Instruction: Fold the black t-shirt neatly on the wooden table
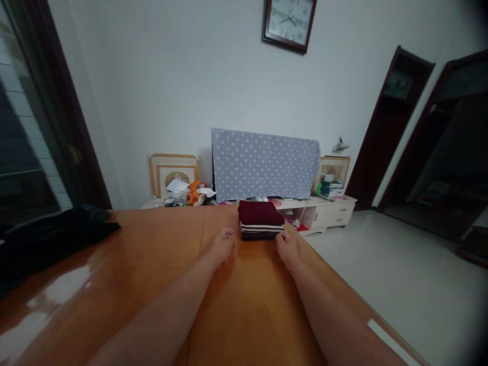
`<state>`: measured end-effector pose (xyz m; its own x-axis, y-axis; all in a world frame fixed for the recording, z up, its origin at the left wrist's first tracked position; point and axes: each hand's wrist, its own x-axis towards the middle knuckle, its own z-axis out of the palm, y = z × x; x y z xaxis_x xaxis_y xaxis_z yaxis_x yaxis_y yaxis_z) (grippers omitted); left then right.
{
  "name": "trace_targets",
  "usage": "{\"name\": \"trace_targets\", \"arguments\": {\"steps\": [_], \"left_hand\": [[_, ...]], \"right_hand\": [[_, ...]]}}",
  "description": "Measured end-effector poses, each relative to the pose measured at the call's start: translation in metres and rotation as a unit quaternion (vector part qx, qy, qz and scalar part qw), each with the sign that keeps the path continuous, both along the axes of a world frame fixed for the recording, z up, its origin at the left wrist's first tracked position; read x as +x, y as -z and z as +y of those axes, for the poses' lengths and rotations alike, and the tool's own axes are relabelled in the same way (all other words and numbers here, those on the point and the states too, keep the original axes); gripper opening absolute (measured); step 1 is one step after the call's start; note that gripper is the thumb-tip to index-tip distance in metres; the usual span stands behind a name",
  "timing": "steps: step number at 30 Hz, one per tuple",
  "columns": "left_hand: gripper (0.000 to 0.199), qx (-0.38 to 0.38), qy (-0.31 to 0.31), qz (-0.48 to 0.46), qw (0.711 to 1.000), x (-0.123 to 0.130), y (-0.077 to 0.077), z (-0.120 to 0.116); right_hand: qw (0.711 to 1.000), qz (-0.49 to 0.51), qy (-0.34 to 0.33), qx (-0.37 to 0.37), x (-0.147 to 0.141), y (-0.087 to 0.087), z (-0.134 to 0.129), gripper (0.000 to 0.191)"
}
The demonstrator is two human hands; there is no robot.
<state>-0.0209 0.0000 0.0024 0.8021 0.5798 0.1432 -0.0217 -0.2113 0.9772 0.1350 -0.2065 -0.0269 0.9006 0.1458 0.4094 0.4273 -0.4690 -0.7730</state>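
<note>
One stack of folded cloth (261, 213), maroon over striped and dark layers, sits near the far edge of the glossy wooden tabletop (240, 305). From it, the left hand (222, 245) is at 8 o'clock, curled into a fist, just apart; the right hand (288, 246), also a fist, is at 4 o'clock, touching or just beside the corner, I cannot tell which. Wood stretches toward black cloth (57, 241) at 9 o'clock; the right edge slants to 4 o'clock above pale floor (377, 254). Around 12 o'clock hang a polka-dot cover (265, 162) and, higher, a wall clock (292, 20), its 6 and 8 legible.
</note>
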Motion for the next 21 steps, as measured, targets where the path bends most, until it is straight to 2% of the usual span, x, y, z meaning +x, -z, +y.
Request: {"name": "trace_targets", "arguments": {"steps": [6,10,14,17,21], "left_hand": [[0.017,0.008,-0.009,-0.001,1.000,-0.070,-0.001,0.018],[0.016,0.014,-0.027,0.005,1.000,-0.118,-0.003,0.029],[0.016,0.002,-0.032,0.004,0.999,-0.158,-0.004,0.035],[0.019,0.012,-0.059,0.004,0.998,-0.187,-0.005,0.039],[0.019,0.008,-0.085,-0.002,0.996,-0.232,-0.005,0.046]], "right_hand": [[0.994,0.004,-0.050,-0.099,-0.021,-0.022,0.004,0.010],[0.987,0.012,-0.071,-0.143,-0.045,-0.031,0.005,0.010],[0.981,0.015,-0.096,-0.171,-0.078,-0.036,0.001,0.015],[0.979,0.016,-0.098,-0.177,-0.105,-0.038,0.001,0.013],[0.980,0.026,-0.102,-0.170,-0.147,-0.035,0.010,0.013]]}}
